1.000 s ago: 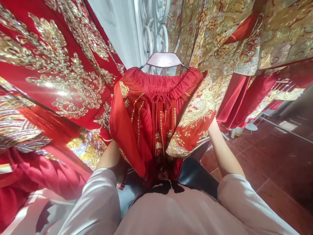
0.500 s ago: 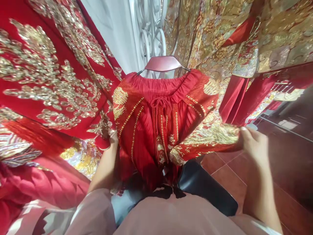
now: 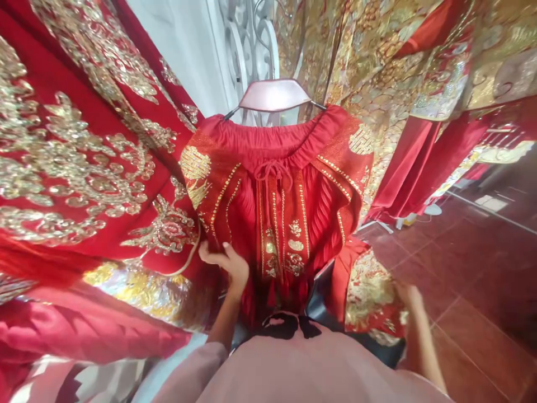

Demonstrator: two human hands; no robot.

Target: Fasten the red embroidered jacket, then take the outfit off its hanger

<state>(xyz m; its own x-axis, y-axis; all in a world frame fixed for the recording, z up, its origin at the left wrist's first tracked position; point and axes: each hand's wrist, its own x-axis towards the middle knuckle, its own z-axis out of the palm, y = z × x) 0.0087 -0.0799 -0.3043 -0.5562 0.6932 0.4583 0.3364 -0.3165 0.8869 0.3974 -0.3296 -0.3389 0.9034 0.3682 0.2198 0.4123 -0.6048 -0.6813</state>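
Note:
A red pleated skirt (image 3: 272, 207) with gold embroidery, beaded trim and a tied drawstring hangs from a hanger (image 3: 274, 95) with a pale, shiny middle. My left hand (image 3: 230, 262) is at the skirt's left side, its fingers loosely bent and apart, holding nothing I can see. Down at the lower right, my right hand (image 3: 413, 305), somewhat blurred, grips the outer edge of a gold-embroidered panel (image 3: 369, 285) and holds it out from the skirt. Its fingertips are partly hidden by the cloth.
A red garment with gold sequins (image 3: 104, 151) hangs close on the left. Gold patterned cloth (image 3: 377, 61) hangs behind on the right, by a white scrolled metal frame (image 3: 247, 50). A black, smooth surface (image 3: 321, 296) stands under the skirt, over red floor tiles (image 3: 470, 280).
My right hand has moved down, drawing the panel lower. My left hand has come off the skirt's left edge and shifted right and down. The view has tilted slightly.

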